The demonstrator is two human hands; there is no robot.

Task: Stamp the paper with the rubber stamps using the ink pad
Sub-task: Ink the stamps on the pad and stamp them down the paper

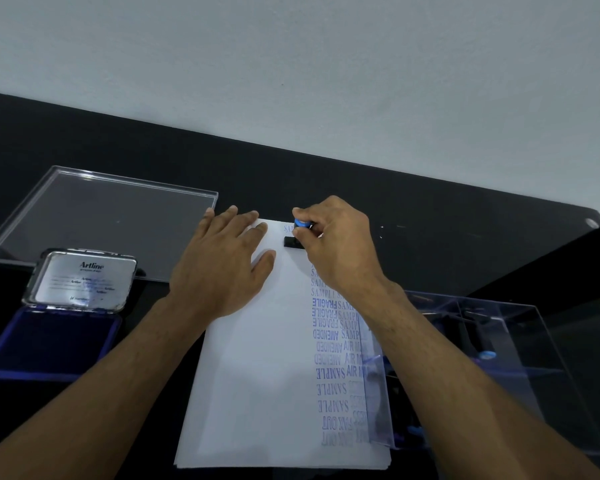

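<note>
Left hand (222,261) is lying flat with fingers spread on the white paper (257,358), while the right hand (336,244) is pinching a blue-topped rubber stamp (297,237) against the sheet's far edge. Far left, the Artline ink pad (54,341) is sitting open.

A sheet of paper (257,358) lies on the bench (430,209), in the middle, running from the near edge towards the wall (291,64) behind. The left hand (222,265) rests flat on the paper's far left part. Just to its right, the right hand (336,251) holds a rubber stamp (297,237) upright on the paper's far end. Left of the paper sits the ink pad (52,341), its lid (84,280) standing open behind it. Behind that lies a flat tray lid (101,216). Right of the paper, overlapping its edge, stands a compartmented box (499,358).
</note>
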